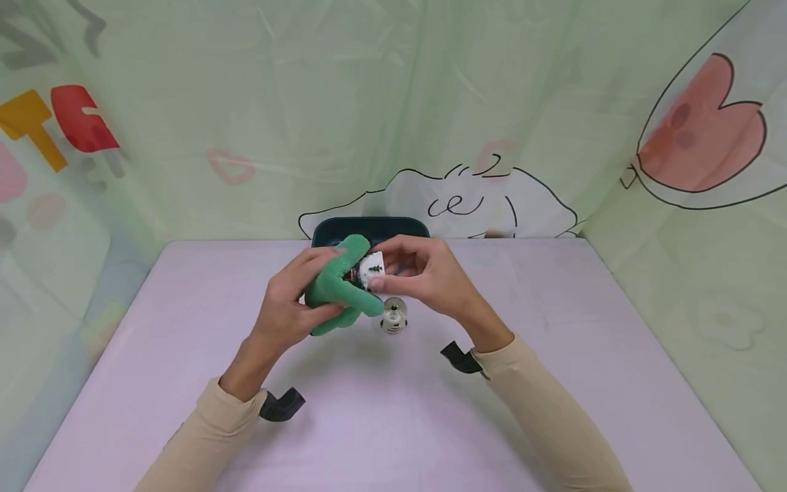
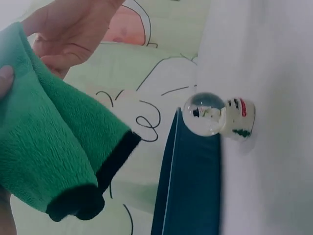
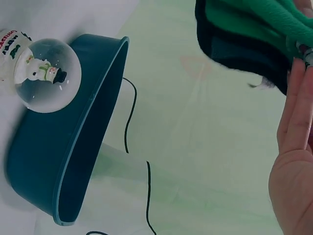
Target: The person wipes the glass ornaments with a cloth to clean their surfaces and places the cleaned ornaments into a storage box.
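My left hand (image 1: 284, 304) grips a green plush cloth (image 1: 332, 285) with a black border, folded around a small object. Out of the folds shows a white base (image 1: 372, 268) printed with a dark green tree, much like the base of the snow globe on the table; the rest is hidden. The fingers and thumb of my right hand (image 1: 433, 277) pinch this white base. Just below the cloth in the head view, a snow globe (image 1: 394, 316) stands upright on the table. It has a snowman inside its clear ball (image 3: 48, 76) and a printed white base (image 2: 239, 119).
Behind the hands, a dark teal plastic bin (image 1: 371, 224) stands at the table's back edge, close behind the standing snow globe. The table has a pale cover (image 1: 369, 424). Light green printed sheets (image 1: 344, 116) hang around it. Black straps (image 1: 281, 404) stick out at both cuffs.
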The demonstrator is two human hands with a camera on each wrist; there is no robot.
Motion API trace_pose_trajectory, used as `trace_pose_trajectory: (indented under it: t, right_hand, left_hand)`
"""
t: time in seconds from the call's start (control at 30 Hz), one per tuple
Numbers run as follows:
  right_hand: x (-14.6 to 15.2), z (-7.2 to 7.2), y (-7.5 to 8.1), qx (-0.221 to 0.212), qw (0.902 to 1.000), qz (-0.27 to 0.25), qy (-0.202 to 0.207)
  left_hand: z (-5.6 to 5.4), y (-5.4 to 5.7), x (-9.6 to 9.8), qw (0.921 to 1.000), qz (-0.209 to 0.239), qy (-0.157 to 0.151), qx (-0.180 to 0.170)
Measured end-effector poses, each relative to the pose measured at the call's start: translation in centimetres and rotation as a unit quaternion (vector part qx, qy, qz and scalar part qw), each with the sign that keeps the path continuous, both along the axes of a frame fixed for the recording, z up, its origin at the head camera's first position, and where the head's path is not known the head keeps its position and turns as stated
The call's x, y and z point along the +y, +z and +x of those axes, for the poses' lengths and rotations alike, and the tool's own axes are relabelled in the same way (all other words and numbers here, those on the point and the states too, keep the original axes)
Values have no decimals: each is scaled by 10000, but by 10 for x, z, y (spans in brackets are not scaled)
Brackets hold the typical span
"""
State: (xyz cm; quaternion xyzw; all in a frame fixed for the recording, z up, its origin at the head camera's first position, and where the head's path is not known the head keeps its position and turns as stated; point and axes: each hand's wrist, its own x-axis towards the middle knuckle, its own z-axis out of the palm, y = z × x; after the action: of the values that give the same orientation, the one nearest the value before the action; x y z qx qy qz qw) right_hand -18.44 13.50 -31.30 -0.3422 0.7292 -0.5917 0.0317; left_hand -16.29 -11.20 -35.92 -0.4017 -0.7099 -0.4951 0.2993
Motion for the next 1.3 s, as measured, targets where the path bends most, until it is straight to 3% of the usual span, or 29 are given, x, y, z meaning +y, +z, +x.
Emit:
trace_pose_trajectory:
  t: [0.13,0.23,0.4,0.57,0.7,0.9,1.13,1.3]
  right_hand:
    - [0,-1,-2,-352,9994,-8,27]
    - [0,-1,-4,-343,9994,14,62]
    - [-2,-2,-4,-55,9993,-152,344]
    - [-4,-1,-6,403,9973,-298,540]
    - [-4,-1,-8,904,9943,-272,486]
    - [-7,-3,-10,1663,9847,-366,377]
    - [-10,-7,-8,2931,9555,-286,140]
    - [-10,-9,-7,3329,9425,-297,30]
  left_hand:
    - [0,2,1,9984,-332,279,351]
    - [0,3,1,9986,-308,286,322]
    - [1,5,1,9998,-29,159,-69]
    - [2,4,-1,9963,390,-355,-673]
    - [3,4,-1,9879,760,-678,-1170]
    - [6,4,1,9733,1116,-540,-1932]
    - [6,6,0,9542,1375,-511,-2607]
    - [5,9,0,9417,1467,-602,-2966]
